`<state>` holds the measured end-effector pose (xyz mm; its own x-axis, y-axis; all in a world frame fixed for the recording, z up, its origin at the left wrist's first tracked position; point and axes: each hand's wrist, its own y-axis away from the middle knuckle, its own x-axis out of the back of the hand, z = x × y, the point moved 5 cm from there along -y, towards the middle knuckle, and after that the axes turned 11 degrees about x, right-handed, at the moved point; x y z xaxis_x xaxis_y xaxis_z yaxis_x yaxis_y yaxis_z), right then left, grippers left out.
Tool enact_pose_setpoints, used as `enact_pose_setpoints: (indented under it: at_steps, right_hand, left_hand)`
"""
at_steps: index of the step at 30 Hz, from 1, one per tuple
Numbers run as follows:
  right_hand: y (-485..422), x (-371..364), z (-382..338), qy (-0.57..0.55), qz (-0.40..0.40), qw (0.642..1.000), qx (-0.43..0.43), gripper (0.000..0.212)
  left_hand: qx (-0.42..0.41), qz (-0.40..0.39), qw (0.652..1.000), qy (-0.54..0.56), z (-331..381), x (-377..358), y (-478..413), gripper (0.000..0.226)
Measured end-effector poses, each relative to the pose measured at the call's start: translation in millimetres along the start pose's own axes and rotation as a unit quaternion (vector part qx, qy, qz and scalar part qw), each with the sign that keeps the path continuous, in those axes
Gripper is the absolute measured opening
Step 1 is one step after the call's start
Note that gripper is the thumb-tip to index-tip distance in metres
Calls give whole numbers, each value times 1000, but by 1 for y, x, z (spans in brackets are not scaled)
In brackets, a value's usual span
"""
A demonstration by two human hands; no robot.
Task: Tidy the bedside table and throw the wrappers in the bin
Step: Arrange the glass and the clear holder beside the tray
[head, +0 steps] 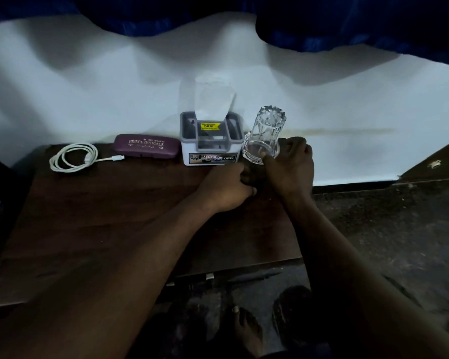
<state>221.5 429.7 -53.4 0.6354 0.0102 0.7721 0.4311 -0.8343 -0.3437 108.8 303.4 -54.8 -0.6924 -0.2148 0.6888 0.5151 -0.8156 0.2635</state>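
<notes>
The right grip [288, 161] is curled round the wide mouth of a cut glass [266, 130], thumb on the near rim and fingers behind. The glass is upside down, patterned base uppermost, leaning toward the upper right, just right of centre frame. The left grip [226, 187] sits just beside it, lower left, fingers folded inward against a dark patch under the glass; I cannot tell whether it holds anything. Both are over the far right part of the dark wooden counter [114, 203]. Just left of the glass stands a white and grey box [210, 154] with clear plastic [213, 97] rising from it. Further left lie a purple spectacle case [147, 146] and a coiled white cable [73, 158].
</notes>
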Motion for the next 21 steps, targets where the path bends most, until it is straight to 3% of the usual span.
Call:
enact_pose_setpoints:
  at_steps: [3, 5, 7, 11, 16, 21]
  right_hand:
    - [13, 9, -38, -56, 14, 998, 33, 21]
    - [23, 4, -65, -54, -21, 996, 68, 10]
    - [34, -9, -83, -56, -72, 992, 83, 13]
    - [53, -35, -97, -50, -151, 985, 72, 20]
    - [62, -46, -108, -30, -169, 983, 69, 24]
    - [67, -51, -108, -17, -191, 979, 63, 22]
  left_hand:
    - [-7, 22, 994, -107, -13, 31, 12, 23]
    - [13, 73, 980, -185, -30, 56, 19, 31]
    - [42, 139, 963, -229, -47, 82, 22, 37]
    - [54, 262, 933, -243, -82, 124, 20, 28]
    - [61, 216, 930, -291, -125, 122, -6, 55]
    - [68, 235, 915, -321, -125, 121, -19, 44]
